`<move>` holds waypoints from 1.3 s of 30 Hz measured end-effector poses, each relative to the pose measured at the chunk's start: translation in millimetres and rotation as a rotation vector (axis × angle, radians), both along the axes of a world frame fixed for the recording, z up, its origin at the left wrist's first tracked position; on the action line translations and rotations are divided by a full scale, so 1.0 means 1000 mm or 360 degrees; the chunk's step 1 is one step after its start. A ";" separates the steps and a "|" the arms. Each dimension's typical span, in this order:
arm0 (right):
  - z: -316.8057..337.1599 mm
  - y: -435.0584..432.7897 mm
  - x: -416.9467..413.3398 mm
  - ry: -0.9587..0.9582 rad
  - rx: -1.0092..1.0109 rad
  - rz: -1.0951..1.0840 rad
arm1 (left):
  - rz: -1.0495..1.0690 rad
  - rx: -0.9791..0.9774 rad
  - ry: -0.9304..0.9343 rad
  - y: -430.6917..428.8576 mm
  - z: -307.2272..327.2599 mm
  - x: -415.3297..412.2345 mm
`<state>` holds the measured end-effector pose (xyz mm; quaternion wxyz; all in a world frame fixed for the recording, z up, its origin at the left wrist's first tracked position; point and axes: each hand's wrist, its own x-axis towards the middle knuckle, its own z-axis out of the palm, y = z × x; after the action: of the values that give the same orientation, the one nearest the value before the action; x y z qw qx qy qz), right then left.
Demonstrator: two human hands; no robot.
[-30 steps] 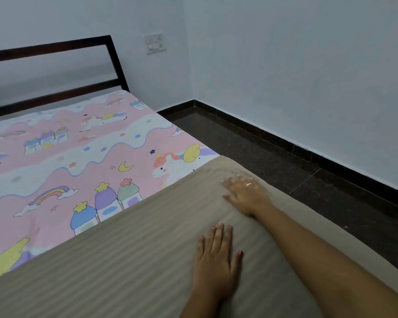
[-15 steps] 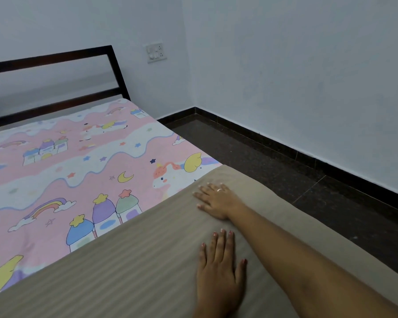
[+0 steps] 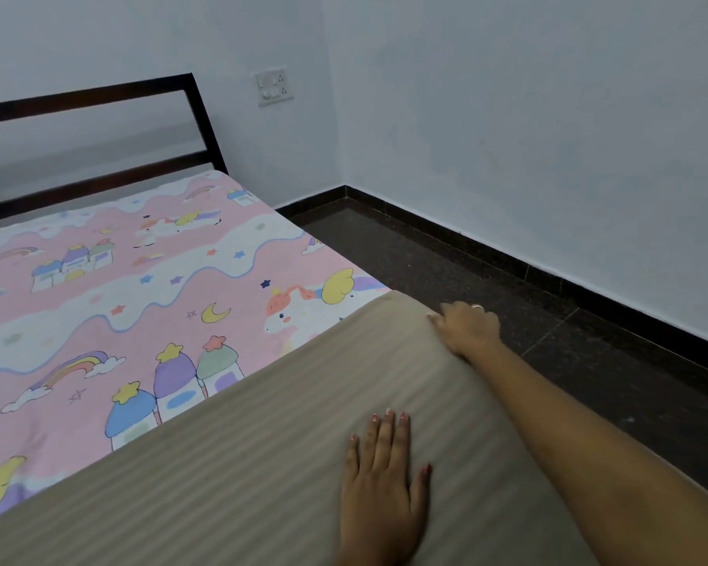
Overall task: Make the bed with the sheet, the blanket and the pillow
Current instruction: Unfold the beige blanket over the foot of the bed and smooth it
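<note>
Your left hand [image 3: 381, 480] lies flat on the blanket [image 3: 242, 463], palm down. Its fingers are straight and close together, and the thumb is spread out to the right. Your right hand [image 3: 469, 328] reaches farther, to the blanket's right edge just short of its far corner. The thumb lies on the cloth. The fingers drop over the edge and are blurred, so you cannot tell whether they grip the cloth or only rest on it. A ring [image 3: 477, 307] shows on one finger. Your right forearm [image 3: 589, 443] crosses the near right part of the blanket and hides its edge there.

The blanket is beige with faint stripes. It lies over the near part of the sheet [image 3: 140, 300] in a band that runs from the near left to the far right. Beyond its straight far edge the sheet is pink and white, printed with rainbows, houses and unicorns. It lies smooth up to the headboard [image 3: 99, 93], a dark frame of two bars at the far left.

Right of the blanket and sheet is dark floor [image 3: 446, 271], with a dark skirting [image 3: 548, 281] along the pale walls [image 3: 548, 136]. A switch plate [image 3: 275, 87] sits on the far wall, just right of the headboard.
</note>
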<state>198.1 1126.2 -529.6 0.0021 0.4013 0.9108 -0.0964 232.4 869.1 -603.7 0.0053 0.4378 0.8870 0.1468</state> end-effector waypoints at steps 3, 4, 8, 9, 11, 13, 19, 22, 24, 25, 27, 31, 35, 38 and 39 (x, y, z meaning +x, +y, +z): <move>-0.012 -0.055 0.038 -0.0007 0.0044 0.0623 | -0.0003 -0.0009 0.0087 -0.002 0.002 0.003; -0.017 -0.071 0.056 -0.0064 0.0107 0.0762 | 0.0001 -0.0015 0.0096 -0.002 0.002 0.003; -0.020 -0.056 0.095 -0.0077 0.0138 0.0520 | 0.0042 -0.0118 0.0022 -0.003 0.015 0.006; -0.018 -0.045 0.099 -0.0059 0.0064 0.0366 | 0.0018 -0.0127 0.0042 -0.003 0.018 0.005; -0.008 -0.026 0.109 -0.0116 -0.0141 0.0025 | -0.0016 -0.0151 -0.0045 -0.004 0.023 0.006; 0.000 -0.022 0.124 -0.0159 -0.0057 -0.0184 | -0.0002 -0.0194 -0.0067 -0.005 0.027 0.007; -0.016 -0.106 0.191 0.0019 0.0169 0.0581 | 0.0039 -0.0402 -0.0204 -0.004 0.039 0.011; -0.023 -0.081 0.218 0.0005 0.0196 0.0222 | 0.0029 -0.0489 -0.0306 -0.011 0.048 0.021; -0.010 -0.053 0.235 -0.0109 -0.0013 -0.0171 | 0.0018 -0.0562 -0.0348 -0.020 0.054 0.035; -0.001 -0.042 0.242 -0.0157 -0.0083 -0.0358 | 0.0019 -0.0591 -0.0371 -0.025 0.055 0.043; 0.013 -0.038 0.252 -0.0193 0.0079 -0.0502 | 0.0006 -0.0627 -0.0427 -0.030 0.058 0.057; 0.011 -0.111 0.259 0.0141 0.0211 0.0201 | 0.0008 -0.0597 -0.0446 -0.033 0.059 0.085; -0.007 -0.145 0.274 -0.0145 0.0052 0.0425 | -0.0031 -0.0518 -0.0380 -0.041 0.059 0.106; -0.006 -0.097 0.285 -0.0142 0.0058 0.0060 | -0.0162 -0.0464 -0.0460 -0.061 0.066 0.116; -0.003 -0.080 0.290 -0.0144 0.0034 -0.0095 | -0.0195 -0.0417 -0.0589 -0.067 0.072 0.117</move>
<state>487.9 1046.0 -532.8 0.0361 0.4324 0.8984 -0.0684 349.3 802.3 -531.6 0.2333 0.4521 0.8542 0.1077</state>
